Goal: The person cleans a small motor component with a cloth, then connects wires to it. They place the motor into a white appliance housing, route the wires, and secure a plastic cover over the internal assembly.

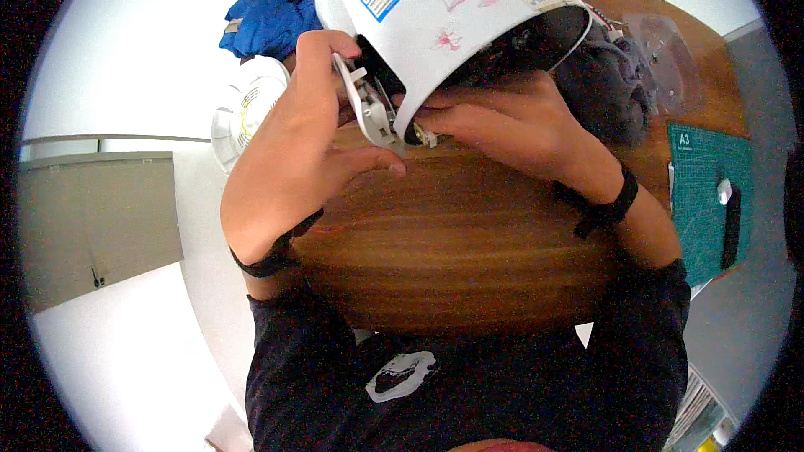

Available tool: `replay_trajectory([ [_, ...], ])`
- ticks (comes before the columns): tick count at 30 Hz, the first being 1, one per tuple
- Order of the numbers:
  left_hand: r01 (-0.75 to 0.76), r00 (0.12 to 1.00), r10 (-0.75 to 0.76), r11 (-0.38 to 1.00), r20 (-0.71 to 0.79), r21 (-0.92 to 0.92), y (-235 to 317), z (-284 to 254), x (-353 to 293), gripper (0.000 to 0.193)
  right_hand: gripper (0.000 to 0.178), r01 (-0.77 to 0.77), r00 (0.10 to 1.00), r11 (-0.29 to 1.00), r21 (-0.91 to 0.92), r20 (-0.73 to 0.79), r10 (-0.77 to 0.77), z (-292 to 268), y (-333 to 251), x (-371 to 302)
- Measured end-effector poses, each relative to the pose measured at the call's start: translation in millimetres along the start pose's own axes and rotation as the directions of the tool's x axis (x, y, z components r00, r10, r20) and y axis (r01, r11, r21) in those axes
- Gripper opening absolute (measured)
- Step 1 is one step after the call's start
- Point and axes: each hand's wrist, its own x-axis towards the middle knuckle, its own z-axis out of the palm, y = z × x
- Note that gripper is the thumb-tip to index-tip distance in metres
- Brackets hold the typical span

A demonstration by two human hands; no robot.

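A white appliance housing (402, 29) with pink flowers, which looks like a rice cooker body, lies tipped over on the wooden table (469, 243), its dark open end toward the right. My left hand (289, 130) is closed around a white plastic panel (360, 105), fingers at its top end and thumb by its lower end. This panel stands away from a gap in the housing's side. My right hand (511, 121) reaches under the housing's rim, thumb and fingers close together. Near its thumb tip is a small pale part (429, 139). What those fingers pinch is hidden.
A white round vented plastic part (247, 109) and a blue cloth (272, 21) are at the left. Dark fabric (603, 88) and a clear plastic bag (666, 63) lie right of the housing. A green cutting mat (699, 201) carries a black strip-shaped thing (732, 226).
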Motion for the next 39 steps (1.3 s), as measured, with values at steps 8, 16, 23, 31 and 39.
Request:
replay_trajectory([
  [8, 0.095, 0.995, -0.097, 0.988, -0.007, -0.121, 7, 2, 4, 0.085, 0.024, 0.021, 0.998, 1.0, -0.019, -0.064, -0.023, 6, 1, -2],
  [16, 0.001, 1.0, -0.001, 0.993, 0.003, -0.114, -1, 3, 5, 0.082, 0.022, 0.032, 0.996, 0.999, -0.032, -0.076, -0.034, 7, 2, -3],
  [23, 0.018, 0.999, -0.008, 0.974, 0.043, -0.227, 0, 2, 2, 0.073, 0.023, -0.048, 0.996, 0.999, 0.002, -0.07, 0.048, 9, 0, -2],
  [31, 0.01, 1.0, -0.01, 0.987, 0.002, -0.159, 2, 0, -5, 0.085, 0.029, -0.138, 0.989, 0.99, 0.029, -0.042, 0.139, 4, -2, -2],
  [39, -0.045, 0.991, 0.043, 0.999, -0.126, -0.02, -1, 5, -8, 0.082, 0.033, -0.228, 0.974, 0.972, 0.056, 0.023, 0.227, -1, -7, -3],
])
